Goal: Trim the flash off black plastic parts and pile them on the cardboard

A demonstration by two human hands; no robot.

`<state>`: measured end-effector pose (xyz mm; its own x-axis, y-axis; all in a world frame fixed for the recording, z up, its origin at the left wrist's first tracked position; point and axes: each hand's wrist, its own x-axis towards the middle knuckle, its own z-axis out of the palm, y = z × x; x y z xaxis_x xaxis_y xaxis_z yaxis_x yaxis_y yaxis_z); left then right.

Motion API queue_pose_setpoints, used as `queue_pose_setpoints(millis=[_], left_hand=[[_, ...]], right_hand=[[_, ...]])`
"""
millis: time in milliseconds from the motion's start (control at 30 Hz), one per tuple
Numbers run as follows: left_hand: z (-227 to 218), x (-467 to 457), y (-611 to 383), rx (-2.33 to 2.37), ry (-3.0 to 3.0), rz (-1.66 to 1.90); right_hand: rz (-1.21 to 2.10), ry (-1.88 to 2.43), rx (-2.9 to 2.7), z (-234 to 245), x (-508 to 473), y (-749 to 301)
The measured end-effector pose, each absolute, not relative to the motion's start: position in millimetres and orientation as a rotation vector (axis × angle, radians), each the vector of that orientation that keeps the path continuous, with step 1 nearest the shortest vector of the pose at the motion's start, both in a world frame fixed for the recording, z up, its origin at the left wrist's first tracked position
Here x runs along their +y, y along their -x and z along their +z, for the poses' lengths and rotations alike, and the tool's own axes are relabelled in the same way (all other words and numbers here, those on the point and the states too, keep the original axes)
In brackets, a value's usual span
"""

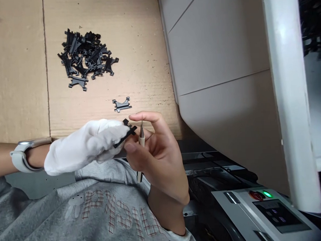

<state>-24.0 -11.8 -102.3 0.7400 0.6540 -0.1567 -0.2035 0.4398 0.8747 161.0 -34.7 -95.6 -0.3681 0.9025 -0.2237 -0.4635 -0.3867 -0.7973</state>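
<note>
My left hand (90, 144), in a white glove, pinches a small black plastic part (125, 137) in front of my chest. The far end of this part sticks out past the gloved fingertips, towards my other hand. Bare and curled, my right hand (161, 155) grips a slim pen-shaped knife (141, 138) with a tan handle and a thin point facing up. The knife's point is close beside the black part; whether they touch I cannot tell. Just beyond both hands, a single black plastic part (122, 104) of similar look lies flat on the cardboard.
Brown cardboard (136, 37) covers the work surface. A pile of black plastic parts (87, 56) lies on it farther back. To the right rises a light grey machine housing (221, 62). A control box (263, 211) with a red button and a green light stands at lower right.
</note>
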Motion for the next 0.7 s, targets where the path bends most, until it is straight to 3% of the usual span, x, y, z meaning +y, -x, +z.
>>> queue_pose_setpoints(millis=[700], left_hand=[[-87, -13, 26, 0.523, -0.894, 0.539]], right_hand=[[1.980, 0.840, -0.616, -91, -38, -155]])
